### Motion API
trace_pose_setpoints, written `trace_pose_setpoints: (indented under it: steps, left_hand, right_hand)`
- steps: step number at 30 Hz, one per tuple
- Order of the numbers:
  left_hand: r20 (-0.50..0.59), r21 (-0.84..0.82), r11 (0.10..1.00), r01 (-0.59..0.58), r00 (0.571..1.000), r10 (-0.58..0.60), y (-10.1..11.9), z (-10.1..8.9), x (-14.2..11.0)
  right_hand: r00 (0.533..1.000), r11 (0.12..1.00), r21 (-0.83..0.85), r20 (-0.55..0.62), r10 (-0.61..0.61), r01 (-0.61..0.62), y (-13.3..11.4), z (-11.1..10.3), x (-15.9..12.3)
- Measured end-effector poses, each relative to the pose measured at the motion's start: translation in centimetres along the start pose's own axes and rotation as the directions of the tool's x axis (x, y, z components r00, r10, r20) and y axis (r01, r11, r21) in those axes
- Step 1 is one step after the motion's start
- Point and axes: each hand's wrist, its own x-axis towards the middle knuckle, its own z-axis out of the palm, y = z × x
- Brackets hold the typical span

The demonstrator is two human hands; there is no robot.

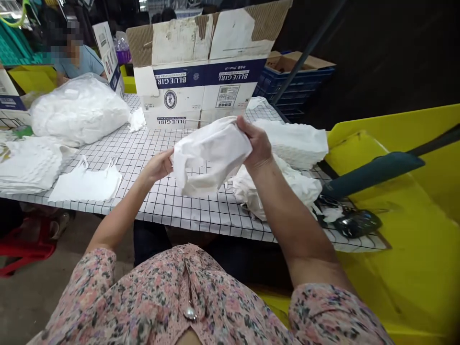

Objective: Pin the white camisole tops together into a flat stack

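My right grip (256,143) is clamped over the top of a crumpled white cloth (210,155), fingers folded down onto it, and my left grip (158,166) pinches the cloth's other edge. The cloth is bunched between my hands, lifted above the middle of the bench (201,221). Both forearms reach forward over the near edge, with my wrists slightly bent, and my floral sleeves (89,282) show at the bottom of the view. Just beyond my right forearm, toward the right edge, lies a loose white heap (273,189), with a squared white stack (291,141) behind it. Toward the left edge are a flat white pile (28,163) and a strappy white piece (84,184) laid smooth. So some pieces lie flat, while the heap and the bulging plastic bag (79,110) near the far left corner are bunched. A cardboard box (201,81) stands at the far edge, and a co-worker (81,62) sits past the bag.
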Motion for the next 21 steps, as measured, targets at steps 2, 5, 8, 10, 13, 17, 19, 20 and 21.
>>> trace_pose_setpoints:
  steps: [2,5,8,10,13,17,19,20,21]
  left_hand:
    - [-0.024,-0.108,0.994,-0.028,0.999,0.025,-1.3,0.8,-0.9]
    - [-0.061,-0.201,0.979,-0.023,0.998,0.011,-2.7,2.0,-1.2]
    - [-0.078,-0.240,0.970,0.019,0.996,-0.039,-3.9,3.0,-0.2]
    - [-0.132,-0.246,0.968,0.038,0.989,-0.073,-4.8,3.6,0.5]
    - [-0.192,-0.203,0.978,0.046,0.978,-0.086,-5.9,4.3,0.6]
    - [-0.177,0.020,1.000,0.017,0.984,-0.013,-5.2,3.3,-1.1]
    - [-0.255,0.252,0.967,-0.033,0.962,0.099,-3.7,2.4,-1.3]
    - [-0.288,0.364,0.928,-0.076,0.939,0.190,-2.7,2.2,-0.9]
    - [-0.290,0.453,0.883,-0.123,0.916,0.276,-1.7,2.1,-0.2]
  right_hand:
    - [0.991,0.990,0.043,0.005,0.135,-0.136,2.2,-0.1,-0.1]
    - [0.961,0.960,-0.051,-0.038,0.273,-0.275,5.3,-1.0,-0.2]
    - [0.943,0.937,-0.121,-0.100,0.318,-0.329,7.6,-1.1,-2.3]
    - [0.922,0.921,-0.094,0.043,0.384,-0.379,8.1,0.0,-4.5]
    - [0.895,0.915,0.069,0.246,0.371,-0.398,7.6,2.7,-6.6]
    - [0.919,0.889,0.246,0.186,0.348,-0.387,5.8,4.8,-5.3]
    - [0.891,0.878,0.221,0.272,0.363,-0.425,4.5,4.9,-3.9]
    - [0.871,0.890,0.166,0.342,0.352,-0.425,3.6,4.9,-3.2]
    - [0.852,0.914,0.100,0.414,0.321,-0.393,2.7,4.8,-2.4]
